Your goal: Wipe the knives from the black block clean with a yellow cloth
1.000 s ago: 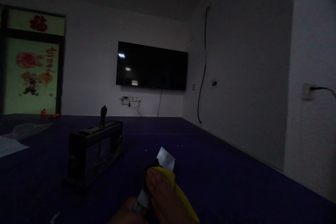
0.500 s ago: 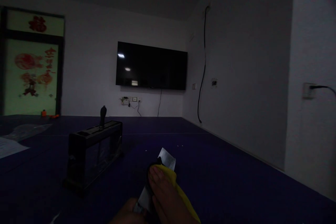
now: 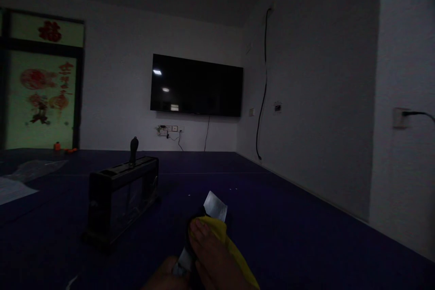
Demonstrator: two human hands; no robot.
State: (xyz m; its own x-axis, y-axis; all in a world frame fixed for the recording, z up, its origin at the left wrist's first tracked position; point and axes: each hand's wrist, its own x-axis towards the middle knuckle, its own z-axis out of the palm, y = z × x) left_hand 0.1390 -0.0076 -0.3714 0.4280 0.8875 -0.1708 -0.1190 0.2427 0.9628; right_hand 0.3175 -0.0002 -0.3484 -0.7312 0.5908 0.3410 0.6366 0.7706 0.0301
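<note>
Low in the middle of the view, my left hand (image 3: 168,275) is closed round the near end of a flat silvery piece (image 3: 185,259) with a dark middle part. Its far end (image 3: 215,206) is bare and points away from me. My right hand (image 3: 214,253) presses a yellow cloth (image 3: 217,225) onto the dark middle, fingers held together. Cloth and hand cover much of the piece, so its exact kind cannot be made out. Standing to the left of my hands, a dark frame-like device (image 3: 124,190) has an upright black handle (image 3: 134,149) on top.
Several tiny white bits (image 3: 233,189) lie on the dark blue tabletop (image 3: 288,235). Clear plastic film (image 3: 36,168) and a white sheet (image 3: 15,190) are at the left, with small orange items (image 3: 57,146) behind. A television (image 3: 197,86) hangs on the far wall.
My right hand and the yellow cloth have shifted slightly left and down along the silvery piece. My left hand stays about where it was.
</note>
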